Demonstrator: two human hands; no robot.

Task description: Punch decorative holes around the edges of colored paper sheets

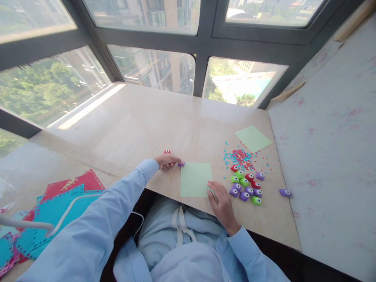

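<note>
A pale green sheet of paper [195, 180] lies at the near edge of the table in front of me. At its top left corner sits a small purple paper punch [181, 164]. My left hand [168, 160] is on that punch, one finger stretched onto its top and the others curled. Just behind this hand stands a red punch [167, 151], partly hidden by it. My right hand [220, 200] rests on the lower right edge of the sheet, fingers apart and holding nothing.
Several red, green and purple punches [244, 182] are grouped to the right. Behind them are red and blue paper bits [242, 158] and another green sheet [253, 138]. A purple punch [284, 192] lies by the wall. Punched blue sheets [58, 207] and a white cable [66, 211] are left.
</note>
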